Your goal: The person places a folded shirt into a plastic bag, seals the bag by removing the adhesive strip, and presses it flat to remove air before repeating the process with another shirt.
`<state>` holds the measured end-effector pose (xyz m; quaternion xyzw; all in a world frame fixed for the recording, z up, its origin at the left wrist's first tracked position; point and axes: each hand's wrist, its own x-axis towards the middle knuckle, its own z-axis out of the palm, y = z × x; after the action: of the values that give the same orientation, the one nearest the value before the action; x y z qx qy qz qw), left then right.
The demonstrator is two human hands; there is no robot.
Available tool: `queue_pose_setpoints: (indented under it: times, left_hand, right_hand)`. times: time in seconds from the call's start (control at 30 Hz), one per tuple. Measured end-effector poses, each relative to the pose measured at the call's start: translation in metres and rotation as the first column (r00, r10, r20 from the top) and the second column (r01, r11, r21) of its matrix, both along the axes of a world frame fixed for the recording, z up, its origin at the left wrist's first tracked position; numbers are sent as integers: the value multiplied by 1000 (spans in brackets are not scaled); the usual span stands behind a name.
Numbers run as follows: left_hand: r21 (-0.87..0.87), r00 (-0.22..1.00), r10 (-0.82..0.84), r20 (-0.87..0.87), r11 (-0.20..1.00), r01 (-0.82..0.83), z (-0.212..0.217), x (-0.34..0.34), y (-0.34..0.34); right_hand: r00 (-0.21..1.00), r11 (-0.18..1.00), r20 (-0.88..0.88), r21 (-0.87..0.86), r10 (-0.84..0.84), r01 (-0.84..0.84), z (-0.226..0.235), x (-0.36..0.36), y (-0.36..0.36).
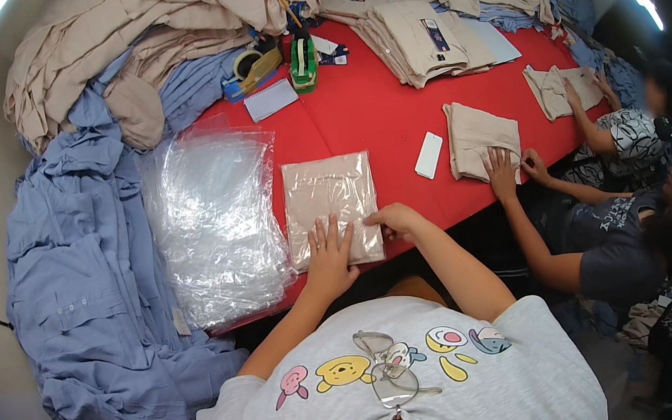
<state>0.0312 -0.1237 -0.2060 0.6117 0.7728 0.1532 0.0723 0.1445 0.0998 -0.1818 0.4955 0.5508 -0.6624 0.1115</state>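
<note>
A folded beige garment in a clear plastic bag (327,185) lies flat near the table's front edge, directly before me. My left hand (328,255) rests palm down on its lower part, fingers spread. At the right side of the packet my right hand (398,222) is curled, with the index finger and thumb closed at the bag's edge. Left of the packet lies a thick stack of clear plastic bags (217,220).
Blue garments (80,286) heap up on the left, beige ones (147,16) behind. Tape dispensers (302,61), a notepad (270,100) and folded beige stacks (424,42) stand farther back on the red table (374,116). Right, a white phone-like slab (428,155) lies near two co-workers handling garments (483,138).
</note>
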Motion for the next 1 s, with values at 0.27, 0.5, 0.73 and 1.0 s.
queue_pose_setpoints:
  times: [0.27, 0.5, 0.73, 1.0]
  left_hand:
    - [354, 687, 132, 714, 780, -517, 66, -45, 25]
    - [-91, -436, -267, 860, 759, -645, 132, -77, 144]
    - [9, -218, -147, 965, 848, -530, 167, -64, 209]
    - [4, 389, 583, 713, 551, -834, 88, -100, 74]
  right_hand:
    - [836, 928, -438, -311, -330, 204, 75, 5, 0]
    - [406, 587, -485, -791, -774, 175, 81, -24, 32]
    - [322, 806, -746, -480, -583, 347, 126, -123, 266]
    - [420, 879, -865, -50, -275, 474, 75, -283, 560]
